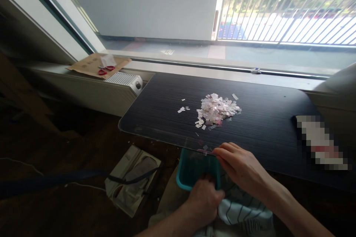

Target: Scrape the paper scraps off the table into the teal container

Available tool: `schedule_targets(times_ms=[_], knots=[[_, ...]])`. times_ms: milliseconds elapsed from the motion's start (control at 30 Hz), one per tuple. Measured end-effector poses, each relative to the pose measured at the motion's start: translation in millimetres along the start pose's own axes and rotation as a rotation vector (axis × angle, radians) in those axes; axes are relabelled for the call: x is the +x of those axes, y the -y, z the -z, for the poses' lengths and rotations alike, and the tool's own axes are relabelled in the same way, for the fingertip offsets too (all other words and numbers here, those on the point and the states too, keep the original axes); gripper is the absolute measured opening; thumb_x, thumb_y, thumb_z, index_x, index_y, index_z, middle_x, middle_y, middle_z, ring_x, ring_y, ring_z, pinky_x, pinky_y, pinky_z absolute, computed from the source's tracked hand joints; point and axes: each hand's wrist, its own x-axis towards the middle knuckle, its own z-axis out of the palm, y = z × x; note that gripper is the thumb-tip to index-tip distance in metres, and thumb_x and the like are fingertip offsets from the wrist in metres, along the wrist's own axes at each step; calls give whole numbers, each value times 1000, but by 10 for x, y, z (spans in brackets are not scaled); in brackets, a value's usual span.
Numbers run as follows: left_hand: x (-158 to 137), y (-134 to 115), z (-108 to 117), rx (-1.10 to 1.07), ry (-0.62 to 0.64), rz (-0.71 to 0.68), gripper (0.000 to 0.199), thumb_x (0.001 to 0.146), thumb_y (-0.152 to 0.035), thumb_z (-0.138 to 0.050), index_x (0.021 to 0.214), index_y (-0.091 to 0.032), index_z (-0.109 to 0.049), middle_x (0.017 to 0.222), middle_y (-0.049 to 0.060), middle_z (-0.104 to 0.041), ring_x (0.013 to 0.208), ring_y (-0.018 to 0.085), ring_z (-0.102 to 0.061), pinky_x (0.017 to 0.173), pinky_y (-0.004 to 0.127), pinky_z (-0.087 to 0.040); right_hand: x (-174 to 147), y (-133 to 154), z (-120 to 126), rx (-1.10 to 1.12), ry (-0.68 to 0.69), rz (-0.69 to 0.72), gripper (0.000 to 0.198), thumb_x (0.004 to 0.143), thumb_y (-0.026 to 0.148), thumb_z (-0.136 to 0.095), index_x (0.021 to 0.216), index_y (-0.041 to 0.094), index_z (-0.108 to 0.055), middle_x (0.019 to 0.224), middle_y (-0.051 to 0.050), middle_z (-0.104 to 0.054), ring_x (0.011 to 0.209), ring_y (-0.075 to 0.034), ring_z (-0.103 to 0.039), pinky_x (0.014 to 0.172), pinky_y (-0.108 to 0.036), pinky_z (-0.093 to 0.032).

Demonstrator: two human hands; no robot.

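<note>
A heap of small white and pinkish paper scraps [218, 108] lies on the dark wood-grain tabletop [155, 100], with a few pieces scattered to its left and front. Below the front edge is a teal plastic bin [182, 183]. My left hand [204, 196] is closed on the bin's near rim, fingers reaching inside. At the table edge above the bin, my right hand [236, 159] pinches a thin see-through piece with a pinkish edge [205, 151]; its exact kind is unclear. A few clear scraps show beside those fingertips.
Red-handled scissors [106, 69] lie on a brown envelope [89, 63] on the sill, beside a white radiator [125, 80]. A blurred-out object [322, 144] is on the table's right. On the floor sits an open box [133, 181], crossed by a dark strap [83, 177].
</note>
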Motion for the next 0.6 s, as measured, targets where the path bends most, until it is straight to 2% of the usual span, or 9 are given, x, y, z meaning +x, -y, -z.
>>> schedule_targets(times_ms=[133,267,467,600], knots=[[7,-5,13,6,-3,-7,10,79,-26,-62,85,-20,-67,86,11,-60,91,29,-53,78,36,-42,-80,-38,-7,-49,-77,-59,25,98,16,-40,101,17,-65,90,-8,-62,84,-20,-54,73,-31,-46],[7,-9,3,12,0,-4,10,79,-25,-61,87,-21,-67,84,11,-59,90,28,-53,78,36,-42,-136,-9,-16,-20,-13,-35,24,96,14,-42,103,17,-65,89,-6,-61,82,-20,-54,70,-30,-45],[14,-13,4,29,15,7,11,79,-25,-61,86,-20,-67,85,12,-59,90,29,-54,76,36,-43,52,-44,-40,-63,-102,-78,23,97,16,-43,102,17,-66,91,-7,-63,88,-21,-56,74,-31,-44],[7,-20,21,37,19,6,10,79,-24,-60,86,-20,-66,85,12,-59,90,28,-53,78,36,-43,82,-29,-57,-68,-53,-54,21,96,15,-45,101,18,-66,88,-6,-63,85,-20,-57,71,-29,-44]])
